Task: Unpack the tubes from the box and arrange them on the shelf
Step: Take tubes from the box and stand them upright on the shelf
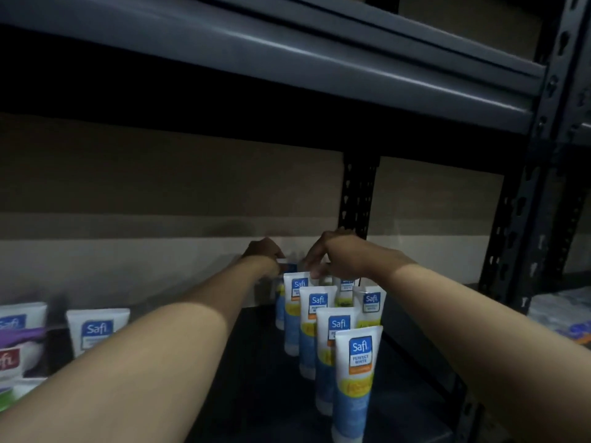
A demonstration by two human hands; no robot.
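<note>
Several white and blue Safi tubes (355, 372) stand cap-down in a row on the dark shelf (256, 362), running from the front toward the back wall. Both my arms reach deep into the shelf. My left hand (263, 252) grips the top of a tube (289, 267) at the back of the row. My right hand (332, 251) pinches the top edge of another back tube (297, 282) right beside it. The fingers are partly hidden by the dim light.
More Safi tubes (96, 330) and a purple and red pack (16, 346) stand at the left of the shelf. A dark metal upright (356, 193) rises behind the row, another upright (527, 203) at the right. The upper shelf beam (287, 52) hangs overhead.
</note>
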